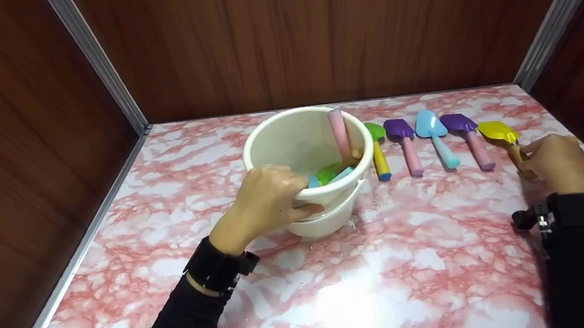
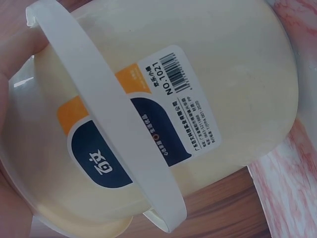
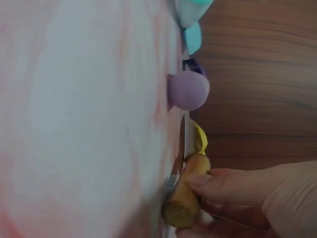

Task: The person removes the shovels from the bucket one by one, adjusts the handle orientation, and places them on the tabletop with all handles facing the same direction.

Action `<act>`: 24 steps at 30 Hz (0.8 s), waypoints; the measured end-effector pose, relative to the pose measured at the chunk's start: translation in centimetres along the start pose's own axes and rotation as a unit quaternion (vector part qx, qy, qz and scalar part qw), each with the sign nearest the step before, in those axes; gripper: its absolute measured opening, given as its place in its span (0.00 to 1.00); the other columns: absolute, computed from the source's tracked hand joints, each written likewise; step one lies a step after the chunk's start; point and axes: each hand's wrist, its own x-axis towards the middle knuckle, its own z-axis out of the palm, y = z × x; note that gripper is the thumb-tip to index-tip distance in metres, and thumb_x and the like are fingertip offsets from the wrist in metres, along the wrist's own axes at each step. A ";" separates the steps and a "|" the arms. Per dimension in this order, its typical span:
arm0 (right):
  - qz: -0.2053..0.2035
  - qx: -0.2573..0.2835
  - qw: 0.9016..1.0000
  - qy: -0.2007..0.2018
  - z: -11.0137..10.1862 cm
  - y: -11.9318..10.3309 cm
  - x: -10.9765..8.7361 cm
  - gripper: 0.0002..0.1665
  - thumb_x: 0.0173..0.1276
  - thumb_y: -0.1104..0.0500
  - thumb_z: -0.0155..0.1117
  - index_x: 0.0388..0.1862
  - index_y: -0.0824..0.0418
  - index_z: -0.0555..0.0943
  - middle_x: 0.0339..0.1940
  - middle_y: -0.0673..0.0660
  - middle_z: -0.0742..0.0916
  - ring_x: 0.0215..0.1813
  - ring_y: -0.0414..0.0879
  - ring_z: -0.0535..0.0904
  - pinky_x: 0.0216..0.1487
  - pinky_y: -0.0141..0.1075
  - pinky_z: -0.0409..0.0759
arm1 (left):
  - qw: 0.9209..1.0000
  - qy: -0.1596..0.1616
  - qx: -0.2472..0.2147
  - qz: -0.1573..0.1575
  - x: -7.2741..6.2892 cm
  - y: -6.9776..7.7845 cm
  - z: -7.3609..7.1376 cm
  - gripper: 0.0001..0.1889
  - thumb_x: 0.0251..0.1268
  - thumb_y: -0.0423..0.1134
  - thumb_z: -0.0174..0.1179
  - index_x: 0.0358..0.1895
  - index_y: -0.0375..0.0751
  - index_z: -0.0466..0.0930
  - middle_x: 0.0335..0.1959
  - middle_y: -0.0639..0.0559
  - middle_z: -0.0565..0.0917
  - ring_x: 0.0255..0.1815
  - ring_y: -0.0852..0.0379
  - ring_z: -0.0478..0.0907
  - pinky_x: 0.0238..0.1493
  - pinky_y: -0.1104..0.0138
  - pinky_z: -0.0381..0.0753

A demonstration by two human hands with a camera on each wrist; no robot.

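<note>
My left hand grips the near left rim of a cream plastic bucket, thumb outside the wall, fingers over the edge. Its white carrying handle hangs across a printed label in the left wrist view. Inside the bucket are a pink handle leaning on the wall and some green and blue pieces. At the right, my right hand pinches the wooden handle of a toy shovel with a yellow blade. The ends of its fingers are partly hidden behind the handle in the right wrist view.
Between bucket and right hand lie a green shovel with yellow handle, two purple shovels with pink handles, one purple blade nearer the bucket, and a blue shovel. Wood-grain panels enclose the marbled table behind and at both sides.
</note>
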 end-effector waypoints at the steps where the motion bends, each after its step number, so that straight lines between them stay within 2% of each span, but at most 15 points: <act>1: -0.001 0.000 1.000 0.004 0.1 0.1 0.1 0.30 0.68 0.64 0.70 0.66 0.76 0.78 0.65 0.80 0.78 0.57 0.73 0.77 0.58 0.66 0.74 | 1.000 0.001 0.000 0.001 0.0 0.0 0.0 0.22 0.57 0.56 0.80 0.22 0.46 0.81 0.19 0.55 0.80 0.22 0.53 0.77 0.29 0.59 0.75; 7: -0.030 0.015 0.999 0.019 0.6 0.8 0.7 0.28 0.67 0.65 0.69 0.64 0.75 0.80 0.62 0.81 0.80 0.56 0.76 0.77 0.57 0.67 0.73 | 1.000 0.008 0.001 0.003 -0.1 -0.1 0.0 0.22 0.56 0.55 0.81 0.22 0.46 0.81 0.19 0.55 0.81 0.23 0.53 0.78 0.28 0.59 0.75; 11: -0.033 0.017 0.999 0.015 0.7 0.8 1.2 0.28 0.66 0.65 0.69 0.64 0.76 0.79 0.62 0.81 0.80 0.58 0.78 0.77 0.59 0.68 0.72 | 1.000 0.005 0.000 -0.001 -0.1 0.0 0.1 0.22 0.57 0.56 0.81 0.22 0.46 0.81 0.20 0.55 0.81 0.23 0.53 0.78 0.29 0.59 0.76; 17: -0.038 -0.004 0.999 0.004 0.7 -0.1 2.3 0.28 0.68 0.65 0.66 0.64 0.78 0.78 0.63 0.83 0.78 0.59 0.81 0.75 0.64 0.70 0.70 | 1.000 -0.002 -0.003 -0.007 -0.2 -0.1 0.0 0.21 0.57 0.55 0.81 0.23 0.45 0.83 0.20 0.54 0.82 0.23 0.53 0.78 0.29 0.60 0.76; 24: -0.051 -0.021 0.998 0.005 0.5 -0.3 2.5 0.23 0.74 0.62 0.62 0.61 0.77 0.80 0.59 0.84 0.80 0.54 0.79 0.77 0.60 0.70 0.72 | 1.000 -0.004 -0.007 -0.005 0.0 0.1 -0.1 0.20 0.57 0.56 0.80 0.24 0.45 0.84 0.21 0.54 0.83 0.24 0.53 0.79 0.29 0.60 0.76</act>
